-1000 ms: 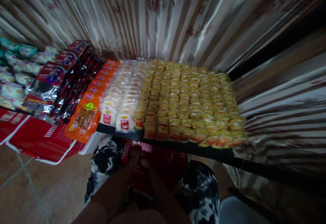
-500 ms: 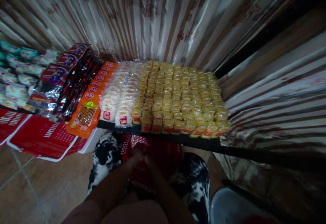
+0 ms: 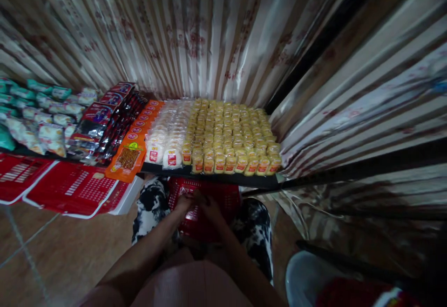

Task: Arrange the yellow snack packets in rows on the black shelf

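My left hand [image 3: 184, 203] and my right hand [image 3: 208, 205] meet over a red plastic basket [image 3: 223, 194] that sits between my knees, under the front edge of a dark shelf [image 3: 223, 179]. Both hands rest on or just inside the basket; the dim light hides whether they hold anything. On the shelf above lie rows of yellow snack packets [image 3: 232, 135], then white round packets [image 3: 165, 137], then orange sachets [image 3: 134, 144].
Dark red-and-silver packs [image 3: 104, 121] and green-white packs [image 3: 35, 111] fill the shelf's left part. Red baskets [image 3: 70, 190] lie flat below at the left. Striped curtains [image 3: 195, 37] hang behind and at the right. A pale round object [image 3: 303, 279] stands at lower right on the tiled floor.
The view has pulled back and tilted, so the shelf looks smaller and further off. My hands stay together at the red basket, now clearer.
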The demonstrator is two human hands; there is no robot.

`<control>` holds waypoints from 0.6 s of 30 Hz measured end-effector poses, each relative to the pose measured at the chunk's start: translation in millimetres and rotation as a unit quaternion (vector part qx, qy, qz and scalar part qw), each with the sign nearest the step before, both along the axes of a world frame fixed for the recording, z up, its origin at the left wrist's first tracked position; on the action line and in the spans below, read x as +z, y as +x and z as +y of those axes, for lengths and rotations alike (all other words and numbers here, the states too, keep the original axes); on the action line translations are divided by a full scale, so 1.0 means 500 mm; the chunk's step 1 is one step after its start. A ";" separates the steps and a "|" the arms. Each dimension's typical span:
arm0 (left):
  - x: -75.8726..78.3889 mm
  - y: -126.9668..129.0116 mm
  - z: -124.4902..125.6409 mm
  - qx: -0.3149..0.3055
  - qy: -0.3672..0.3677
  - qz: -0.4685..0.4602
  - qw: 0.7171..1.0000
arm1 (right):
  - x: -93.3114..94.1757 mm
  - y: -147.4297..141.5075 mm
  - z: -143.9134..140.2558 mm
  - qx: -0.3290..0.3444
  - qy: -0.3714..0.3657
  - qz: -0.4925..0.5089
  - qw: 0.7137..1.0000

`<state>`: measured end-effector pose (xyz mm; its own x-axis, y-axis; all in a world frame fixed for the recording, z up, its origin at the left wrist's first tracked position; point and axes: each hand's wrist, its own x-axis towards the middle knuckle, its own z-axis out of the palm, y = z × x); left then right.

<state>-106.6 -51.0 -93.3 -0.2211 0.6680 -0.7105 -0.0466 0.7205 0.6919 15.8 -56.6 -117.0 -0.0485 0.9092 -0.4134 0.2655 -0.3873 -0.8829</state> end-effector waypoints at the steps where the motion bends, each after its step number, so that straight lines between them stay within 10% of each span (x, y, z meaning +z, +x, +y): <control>1: 0.010 -0.002 -0.003 0.006 0.006 0.001 1.000 | 0.013 0.007 0.001 -0.011 0.003 0.002 1.000; 9: 0.105 -0.017 -0.028 -0.006 0.144 -0.084 0.986 | 0.096 0.048 0.016 0.033 0.060 0.040 0.997; 18: 0.174 -0.030 -0.057 0.002 0.114 -0.122 0.986 | 0.203 0.029 -0.002 -0.010 0.025 0.222 0.975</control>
